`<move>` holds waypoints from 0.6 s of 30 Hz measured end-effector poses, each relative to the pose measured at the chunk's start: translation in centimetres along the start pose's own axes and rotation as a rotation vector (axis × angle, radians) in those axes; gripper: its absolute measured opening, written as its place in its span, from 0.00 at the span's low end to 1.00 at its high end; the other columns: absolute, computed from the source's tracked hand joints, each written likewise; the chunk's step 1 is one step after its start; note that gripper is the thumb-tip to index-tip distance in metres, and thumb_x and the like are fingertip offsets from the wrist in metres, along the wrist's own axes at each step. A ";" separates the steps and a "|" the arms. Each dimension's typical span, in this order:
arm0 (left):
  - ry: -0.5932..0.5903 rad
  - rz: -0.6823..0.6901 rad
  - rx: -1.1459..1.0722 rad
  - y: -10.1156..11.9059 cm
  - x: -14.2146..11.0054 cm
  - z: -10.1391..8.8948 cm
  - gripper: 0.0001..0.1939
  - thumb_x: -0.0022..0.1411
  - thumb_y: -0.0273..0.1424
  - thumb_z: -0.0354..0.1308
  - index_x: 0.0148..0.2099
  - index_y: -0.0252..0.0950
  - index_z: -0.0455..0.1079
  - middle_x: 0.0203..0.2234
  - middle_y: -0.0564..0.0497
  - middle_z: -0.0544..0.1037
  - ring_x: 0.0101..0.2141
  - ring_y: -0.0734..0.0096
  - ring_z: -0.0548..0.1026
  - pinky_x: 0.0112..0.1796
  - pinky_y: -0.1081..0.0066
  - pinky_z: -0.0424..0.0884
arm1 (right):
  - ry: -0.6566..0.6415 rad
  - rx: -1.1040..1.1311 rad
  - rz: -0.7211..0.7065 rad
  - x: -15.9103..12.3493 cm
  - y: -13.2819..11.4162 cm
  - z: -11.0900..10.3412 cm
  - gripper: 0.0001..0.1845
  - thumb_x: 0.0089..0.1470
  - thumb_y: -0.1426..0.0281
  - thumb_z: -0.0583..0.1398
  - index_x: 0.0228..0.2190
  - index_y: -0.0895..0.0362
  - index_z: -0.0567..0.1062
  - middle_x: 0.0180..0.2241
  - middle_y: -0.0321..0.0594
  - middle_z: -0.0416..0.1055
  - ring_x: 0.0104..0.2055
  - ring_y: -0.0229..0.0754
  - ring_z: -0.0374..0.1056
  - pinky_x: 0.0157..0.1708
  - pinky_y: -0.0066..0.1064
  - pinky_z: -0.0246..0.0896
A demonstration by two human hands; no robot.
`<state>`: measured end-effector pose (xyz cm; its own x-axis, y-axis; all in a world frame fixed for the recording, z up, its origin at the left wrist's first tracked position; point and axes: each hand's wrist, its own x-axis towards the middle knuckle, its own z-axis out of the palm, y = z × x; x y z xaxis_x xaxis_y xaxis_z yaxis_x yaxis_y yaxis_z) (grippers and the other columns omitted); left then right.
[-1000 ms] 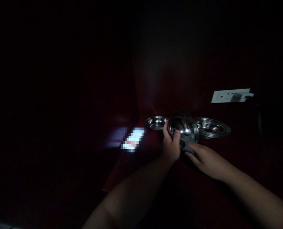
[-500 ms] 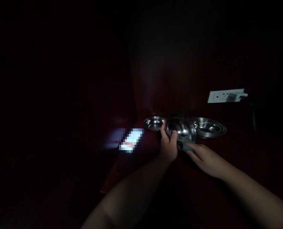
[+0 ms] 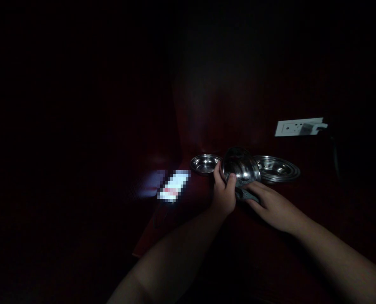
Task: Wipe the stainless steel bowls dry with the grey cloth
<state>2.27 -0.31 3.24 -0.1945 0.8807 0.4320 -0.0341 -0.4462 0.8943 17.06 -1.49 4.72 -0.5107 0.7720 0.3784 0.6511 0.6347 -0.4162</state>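
A shiny steel bowl [image 3: 240, 162] is held tilted above the dark red surface. My left hand [image 3: 224, 192] grips its left side, thumb on the near side and fingers round the edge. My right hand [image 3: 268, 207] is closed on a grey cloth [image 3: 245, 194], which presses against the bowl's lower right side. Part of the cloth hangs below the bowl. Behind my left hand stands a shallow steel dish [image 3: 206, 164]. Several steel plates [image 3: 291, 172], seemingly stacked, lie to the right behind the bowl, which partly covers them.
A lit phone [image 3: 174, 185], its screen blurred out, lies near the left edge of the table [image 3: 143, 242]. On the back wall is a white socket panel [image 3: 287, 128] with a plug and a hanging cable. Most of the surroundings are too dark to make out.
My right hand and the cloth have shifted slightly up along the bowl's lower right side. The left hand keeps its grip, and the bowl stays in nearly the same place.
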 end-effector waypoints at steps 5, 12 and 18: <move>-0.012 0.006 0.005 -0.3 0.0 0.0 0.30 0.63 0.39 0.50 0.64 0.39 0.48 0.56 0.45 0.66 0.55 0.64 0.65 0.55 0.65 0.58 | -0.006 -0.004 0.042 0.1 0.2 -0.2 0.10 0.53 0.67 0.53 0.37 0.55 0.71 0.38 0.42 0.72 0.39 0.44 0.69 0.40 0.37 0.63; -0.009 -0.027 0.017 -0.2 0.0 -0.1 0.30 0.63 0.39 0.50 0.64 0.40 0.48 0.55 0.46 0.66 0.54 0.64 0.66 0.54 0.66 0.59 | -0.005 -0.005 0.074 0.2 -0.1 -0.3 0.09 0.52 0.68 0.54 0.35 0.55 0.71 0.36 0.41 0.72 0.37 0.44 0.68 0.39 0.36 0.63; -0.015 -0.024 0.009 0.0 -0.1 -0.2 0.29 0.63 0.39 0.49 0.64 0.40 0.48 0.56 0.46 0.66 0.54 0.64 0.66 0.54 0.66 0.59 | 0.037 -0.025 0.048 0.2 0.2 -0.4 0.08 0.52 0.68 0.55 0.34 0.56 0.71 0.38 0.43 0.70 0.39 0.44 0.67 0.40 0.37 0.63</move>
<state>2.12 -0.43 3.23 -0.1787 0.8933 0.4123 -0.0296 -0.4238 0.9053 17.32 -1.17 5.04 -0.4576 0.7998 0.3885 0.6885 0.5952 -0.4144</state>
